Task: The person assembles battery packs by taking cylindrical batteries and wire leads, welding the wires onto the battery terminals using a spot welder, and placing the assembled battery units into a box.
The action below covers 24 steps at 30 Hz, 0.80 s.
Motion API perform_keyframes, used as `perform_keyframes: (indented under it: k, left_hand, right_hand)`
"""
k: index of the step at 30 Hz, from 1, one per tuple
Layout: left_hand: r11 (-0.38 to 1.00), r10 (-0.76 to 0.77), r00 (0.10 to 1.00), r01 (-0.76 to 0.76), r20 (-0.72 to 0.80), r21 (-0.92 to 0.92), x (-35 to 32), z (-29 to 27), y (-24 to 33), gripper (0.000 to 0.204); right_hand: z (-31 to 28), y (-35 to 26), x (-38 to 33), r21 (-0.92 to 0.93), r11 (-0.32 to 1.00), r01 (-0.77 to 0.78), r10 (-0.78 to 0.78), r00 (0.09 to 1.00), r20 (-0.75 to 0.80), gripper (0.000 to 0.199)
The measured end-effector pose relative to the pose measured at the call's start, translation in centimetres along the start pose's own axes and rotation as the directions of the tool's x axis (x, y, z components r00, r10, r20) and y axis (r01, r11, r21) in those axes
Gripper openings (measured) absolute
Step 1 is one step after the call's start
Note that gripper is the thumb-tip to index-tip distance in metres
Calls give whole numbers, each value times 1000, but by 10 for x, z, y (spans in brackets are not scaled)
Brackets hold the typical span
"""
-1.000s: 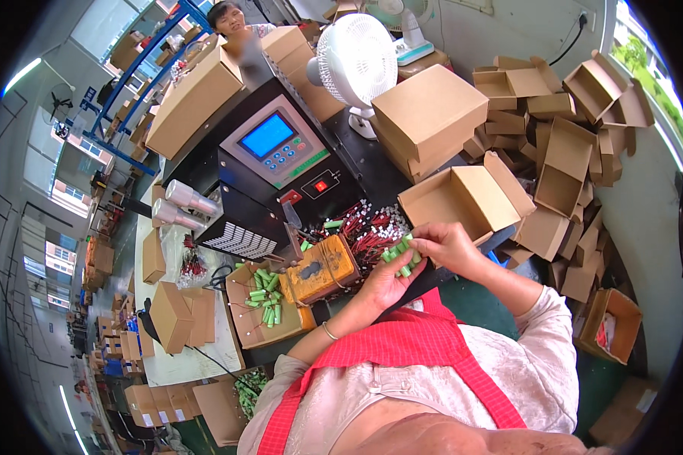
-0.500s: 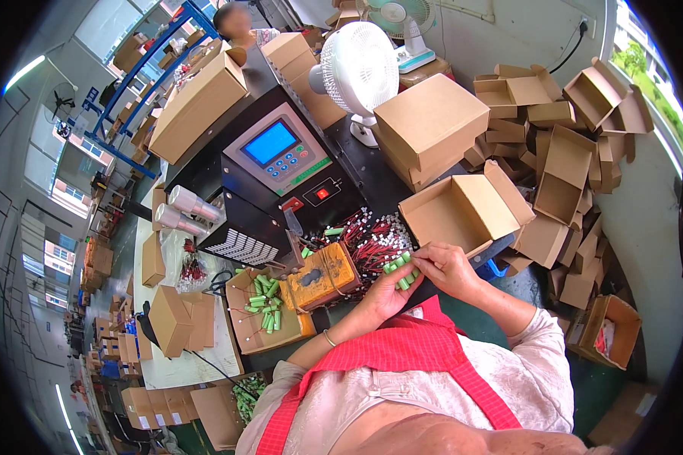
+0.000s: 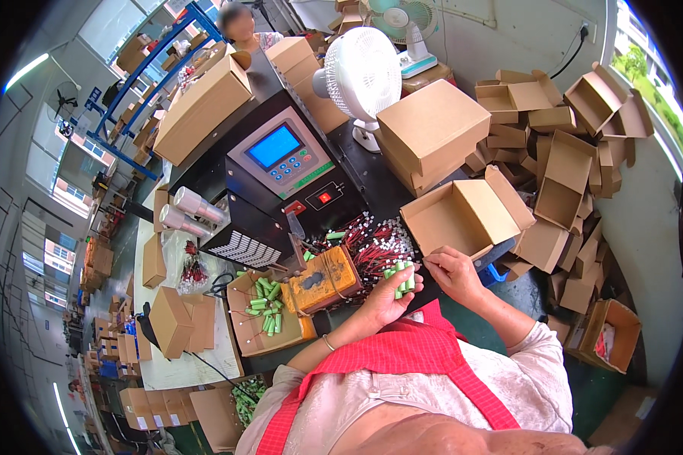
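Observation:
Several green battery cells [image 3: 399, 274] stand in a bundle in my left hand [image 3: 383, 303], its fingers wrapped round them. Just right of the bundle is my right hand [image 3: 455, 274], apart from the cells, with thumb and fingertips pinched together. Whatever sits in that pinch, if anything, is too small to make out. Beyond my hands spreads a heap of red and black wires with white connectors [image 3: 379, 246]. An orange, stained block [image 3: 322, 280] tied with cord lies to the left. Beside it a cardboard tray [image 3: 243, 330] holds more green cells with wires.
A black machine with a blue screen [image 3: 275, 146] stands behind the wires. An open carton [image 3: 448, 220] is at the right, with closed boxes [image 3: 432, 114] and a white fan [image 3: 363, 74] behind. Empty cartons [image 3: 565, 174] pile up far right. Another person [image 3: 239, 26] is at the back.
My right hand has drawn away to the right from the cells, still pinched. My left hand has turned a little with the cells in its grip.

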<state>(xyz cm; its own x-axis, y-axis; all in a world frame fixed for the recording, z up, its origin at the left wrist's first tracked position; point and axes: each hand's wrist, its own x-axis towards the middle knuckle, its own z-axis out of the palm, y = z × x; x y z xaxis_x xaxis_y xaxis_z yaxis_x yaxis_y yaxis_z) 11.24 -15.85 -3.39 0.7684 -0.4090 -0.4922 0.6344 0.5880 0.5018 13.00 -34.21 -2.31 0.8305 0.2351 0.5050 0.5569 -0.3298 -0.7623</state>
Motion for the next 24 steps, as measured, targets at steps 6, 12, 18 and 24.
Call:
perform_keyframes:
  k: [6,12,18,24]
  left_hand:
    - [990,-74,997,71,23,120,-5,4,-5,24]
    - [979,-169,976,151,134,141,-5,-9,-22,23]
    - [936,-271,941,210,201,281,-5,-12,-31,21]
    - [871,-336,906,195,256,451,-3,-17,-34,33]
  right_hand:
    - [6,-2,-2,-125,991,45,-44,999,13,12]
    - [11,-7,-2,-211,977,19,-21,1000,-8,18]
    - [15,-5,-3,-405,914,3,2,1000,11,33]
    - [30,7,-8,-609,793,29,-26,1000,15,37]
